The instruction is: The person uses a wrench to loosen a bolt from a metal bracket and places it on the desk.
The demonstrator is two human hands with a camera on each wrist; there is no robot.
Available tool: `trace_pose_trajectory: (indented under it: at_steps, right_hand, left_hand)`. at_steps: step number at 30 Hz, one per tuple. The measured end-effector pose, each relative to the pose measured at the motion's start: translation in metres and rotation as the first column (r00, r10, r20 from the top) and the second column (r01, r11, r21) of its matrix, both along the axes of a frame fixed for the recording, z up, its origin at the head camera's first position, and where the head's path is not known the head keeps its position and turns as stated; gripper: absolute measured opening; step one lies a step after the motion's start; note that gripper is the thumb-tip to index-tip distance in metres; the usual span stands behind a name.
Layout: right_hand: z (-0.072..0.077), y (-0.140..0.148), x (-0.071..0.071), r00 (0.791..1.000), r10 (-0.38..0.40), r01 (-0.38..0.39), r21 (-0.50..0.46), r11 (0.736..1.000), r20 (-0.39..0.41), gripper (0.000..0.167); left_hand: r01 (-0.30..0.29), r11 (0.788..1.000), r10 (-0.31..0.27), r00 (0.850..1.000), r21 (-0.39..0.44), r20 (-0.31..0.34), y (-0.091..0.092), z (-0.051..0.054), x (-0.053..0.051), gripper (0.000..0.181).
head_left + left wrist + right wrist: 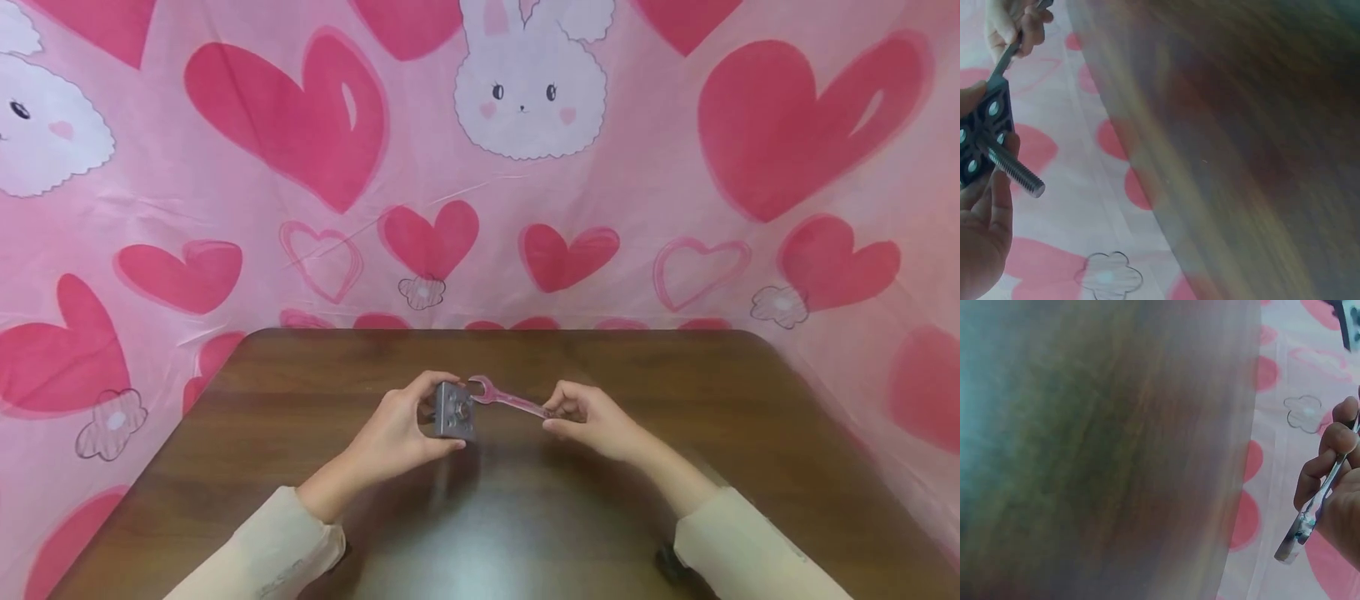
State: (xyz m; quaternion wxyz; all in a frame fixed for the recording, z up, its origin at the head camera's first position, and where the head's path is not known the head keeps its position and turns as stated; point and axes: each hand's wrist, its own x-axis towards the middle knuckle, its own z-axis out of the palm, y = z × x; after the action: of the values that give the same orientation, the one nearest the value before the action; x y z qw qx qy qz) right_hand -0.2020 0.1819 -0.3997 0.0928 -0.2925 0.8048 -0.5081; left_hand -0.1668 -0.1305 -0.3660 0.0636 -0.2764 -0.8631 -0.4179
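Note:
My left hand point(401, 429) grips a small square metal plate point(448, 408) by its edges, thumb on one side and fingers on the other. Holes pierce the plate, and a bolt head or nut point(462, 411) sits at its middle on the face turned right. From the opposite face a threaded bolt point(1015, 167) sticks out in the left wrist view. My right hand point(592, 421) pinches an open-end wrench point(510, 397) near its handle end. The wrench's open jaw lies beside the plate's upper right edge; whether they touch I cannot tell.
Below both hands spreads a brown wooden table point(525, 517). A pink cloth point(495, 187) with hearts and rabbits hangs behind and around it. Dark objects, partly hidden, show beneath the sleeves point(731, 533).

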Motion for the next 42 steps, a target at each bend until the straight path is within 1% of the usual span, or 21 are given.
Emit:
trace_pose_trajectory:
  at_steps: [5,8,11,14,16,19,23,26,29,32,35,37,38,40,42]
  right_hand:
    - [0.002,0.0,0.012,1.0,-0.016,0.017,-0.047,0.999,0.025,0.015]
    - [0.004,-0.001,0.018,0.999,-0.033,0.036,-0.066,0.997,0.039,0.014]
    - [0.005,-0.001,0.023,0.997,-0.049,0.054,-0.09,0.995,0.054,0.014]
    - [0.005,-0.002,0.028,0.996,-0.063,0.069,-0.107,0.992,0.059,0.014]
    - [0.005,-0.004,0.03,0.995,-0.074,0.081,-0.119,0.99,0.062,0.013]
    - [0.004,-0.008,0.034,0.995,-0.076,0.084,-0.145,0.986,0.06,0.013]
    - [0.003,-0.016,0.037,0.997,-0.062,0.067,-0.166,0.984,0.035,0.012]
    - [0.001,-0.022,0.039,0.997,-0.074,0.074,-0.161,0.984,0.009,0.01]
    - [0.0,-0.026,0.041,0.996,-0.091,0.09,-0.16,0.983,0.004,0.01]
    - [-0.001,-0.028,0.041,0.995,-0.098,0.097,-0.156,0.983,0.004,0.009]
    - [-0.001,-0.026,0.039,0.995,-0.095,0.093,-0.148,0.985,-0.005,0.009]
    - [-0.002,-0.022,0.035,0.996,-0.085,0.081,-0.137,0.987,-0.027,0.008]
    - [-0.002,-0.02,0.033,0.996,-0.077,0.071,-0.132,0.989,-0.04,0.008]
    - [-0.003,-0.014,0.029,0.997,-0.048,0.04,-0.125,0.991,-0.066,0.009]
    - [-0.003,-0.007,0.025,0.995,-0.016,0.005,-0.111,0.994,-0.097,0.01]
  left_hand:
    - [-0.038,0.998,0.041,0.997,0.059,-0.06,0.011,0.005,0.0,0.072]
    - [-0.061,0.993,0.072,0.991,0.096,-0.111,0.018,0.006,-0.001,0.073]
    - [-0.076,0.989,0.098,0.978,0.128,-0.182,0.024,0.006,-0.002,0.075]
    - [-0.085,0.986,0.12,0.96,0.144,-0.253,0.028,0.006,-0.004,0.076]
    - [-0.086,0.984,0.128,0.951,0.156,-0.282,0.03,0.007,-0.005,0.076]
    - [-0.101,0.98,0.15,0.941,0.172,-0.304,0.033,0.007,-0.005,0.076]
    - [-0.133,0.97,0.193,0.932,0.205,-0.308,0.037,0.007,-0.004,0.077]
    - [-0.154,0.959,0.222,0.928,0.236,-0.299,0.039,0.006,-0.003,0.078]
    - [-0.163,0.951,0.239,0.927,0.262,-0.288,0.041,0.004,-0.002,0.078]
    - [-0.15,0.949,0.23,0.931,0.277,-0.282,0.04,0.004,-0.002,0.077]
    - [-0.116,0.957,0.192,0.941,0.266,-0.279,0.036,0.005,-0.001,0.077]
    - [-0.08,0.968,0.143,0.953,0.236,-0.266,0.033,0.006,0.001,0.077]
    - [-0.055,0.974,0.111,0.962,0.221,-0.251,0.031,0.007,0.002,0.077]
    - [-0.004,0.982,0.044,0.977,0.188,-0.207,0.029,0.008,0.004,0.076]
    - [0.053,0.985,-0.029,0.989,0.163,-0.145,0.026,0.01,0.006,0.075]
